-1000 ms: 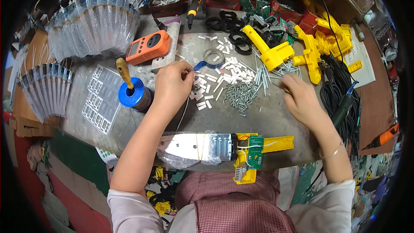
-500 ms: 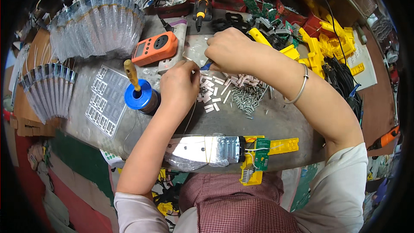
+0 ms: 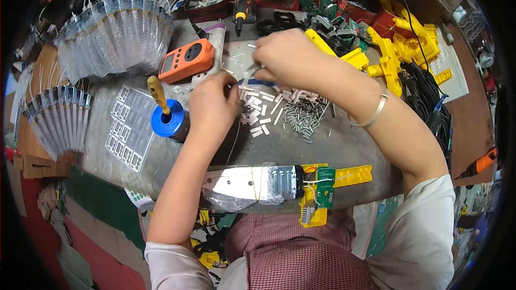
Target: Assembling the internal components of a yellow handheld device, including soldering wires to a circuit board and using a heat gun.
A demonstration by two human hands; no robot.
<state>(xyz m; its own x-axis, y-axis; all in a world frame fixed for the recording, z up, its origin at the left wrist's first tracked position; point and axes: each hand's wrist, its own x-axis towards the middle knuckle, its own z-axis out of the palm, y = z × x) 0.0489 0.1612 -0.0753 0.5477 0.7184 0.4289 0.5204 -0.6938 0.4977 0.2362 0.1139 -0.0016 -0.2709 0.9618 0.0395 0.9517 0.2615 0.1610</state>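
Observation:
My left hand [image 3: 214, 99] is over the table, left of a pile of small pale pink-and-white strips [image 3: 258, 111]. Its fingers are curled together, and a short whitish sliver [image 3: 227, 70] shows by the fingertips. Whatever they pinch is too small to name. My right hand [image 3: 285, 58] hovers beyond the pile, fingers bent inward and smeared by motion; its grip is unclear. Just below those fingers is a long blue thing [image 3: 258, 81], partly covered. Close to me, a silver metal housing in clear wrap [image 3: 242, 182] is wired to a green circuit board [image 3: 325, 185] on a yellow plastic shell [image 3: 355, 176].
Small screws [image 3: 303, 117] lie beside the strips. An orange meter [image 3: 188, 60] and a blue solder spool [image 3: 169, 124] with a wooden-handled tool stand left. Wrapped units [image 3: 115, 37] fill the back left; yellow shells [image 3: 395, 59] and black cables [image 3: 422, 88] crowd the right.
My right hand has lifted slightly away from the blue thing, leaving more of it showing. My left hand has shifted a little left. The whole view has also shifted slightly.

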